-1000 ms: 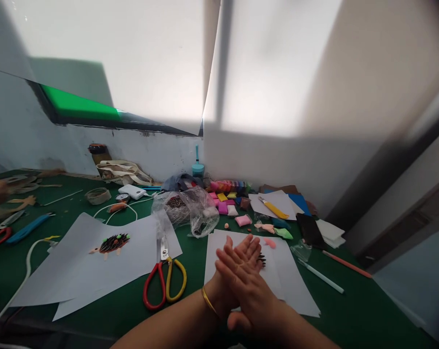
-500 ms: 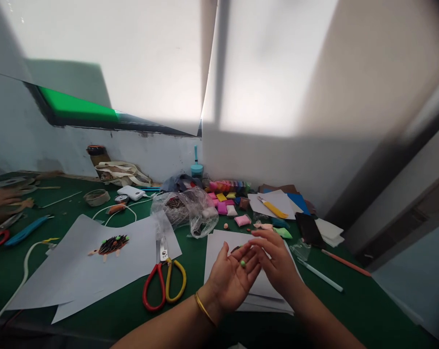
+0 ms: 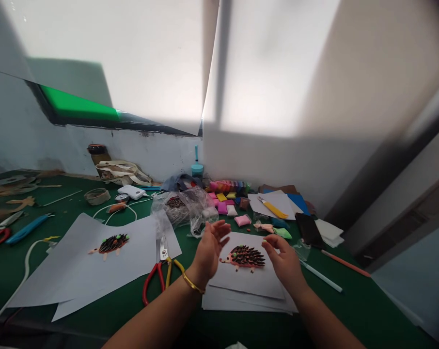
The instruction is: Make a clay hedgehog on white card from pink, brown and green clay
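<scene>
Between my hands lies a white paper sheet bearing a hedgehog picture, with dark pointed spines, a pinkish body and a small green ball on its back. My right hand pinches a small green clay ball between thumb and fingertips, above the sheet's right edge. On the other side, my left hand is raised with its fingers apart and nothing in it. A gold bangle circles my left wrist. Red-and-yellow scissors lie beside that forearm, partly hidden by it.
A second hedgehog picture lies on paper to the left. Behind my hands are clay packets in several colours and a clear plastic bag. A yellow cutter, a white pen and an orange pencil lie rightward.
My hands have parted, uncovering the hedgehog picture. The green ball has passed from my left palm to my right fingertips. Another person's hand at far left has gone out of view.
</scene>
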{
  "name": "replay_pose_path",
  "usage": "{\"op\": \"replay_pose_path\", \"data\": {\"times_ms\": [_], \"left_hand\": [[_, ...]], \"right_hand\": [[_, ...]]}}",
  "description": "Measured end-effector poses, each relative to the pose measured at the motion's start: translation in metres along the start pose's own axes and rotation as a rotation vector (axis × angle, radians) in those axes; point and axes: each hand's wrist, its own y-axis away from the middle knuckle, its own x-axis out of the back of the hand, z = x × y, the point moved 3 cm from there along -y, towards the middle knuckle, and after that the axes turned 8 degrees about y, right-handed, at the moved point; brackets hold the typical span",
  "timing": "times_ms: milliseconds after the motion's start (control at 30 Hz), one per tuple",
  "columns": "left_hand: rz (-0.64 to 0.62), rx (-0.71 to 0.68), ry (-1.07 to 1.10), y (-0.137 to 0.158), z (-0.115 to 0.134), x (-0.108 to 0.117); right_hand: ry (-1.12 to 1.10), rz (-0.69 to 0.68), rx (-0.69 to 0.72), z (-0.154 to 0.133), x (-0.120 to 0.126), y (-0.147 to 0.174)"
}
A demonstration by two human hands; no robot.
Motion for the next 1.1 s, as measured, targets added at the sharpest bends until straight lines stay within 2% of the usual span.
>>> {"op": "replay_pose_path", "data": {"times_ms": [67,133,267,333,500,800,1100], "left_hand": [[0.086,-0.172,-0.153,-0.013,0.007,0.020],[0.184,-0.241,-0.254,-0.022,0.006,0.039],[0.316,-0.161,-0.267,-0.028,-0.007,0.062],[0.320,-0.149,-0.273,-0.028,-0.012,0.064],[0.277,-0.185,-0.305,-0.028,-0.016,0.067],[0.258,-0.206,-0.334,-0.029,-0.018,0.069],[0.237,-0.209,-0.358,-0.026,-0.017,0.066]], "right_hand": [[0.017,0.030,-0.036,0.018,-0.003,-0.003],[0.034,0.028,-0.049,0.031,-0.009,-0.003],[0.028,-0.022,-0.048,0.041,-0.020,0.000],[0.040,-0.050,-0.008,0.038,-0.023,0.003],[0.130,-0.133,0.217,0.024,-0.027,0.008],[0.286,-0.150,0.392,0.004,-0.028,0.012],[0.342,-0.145,0.405,0.006,-0.030,0.012]]}}
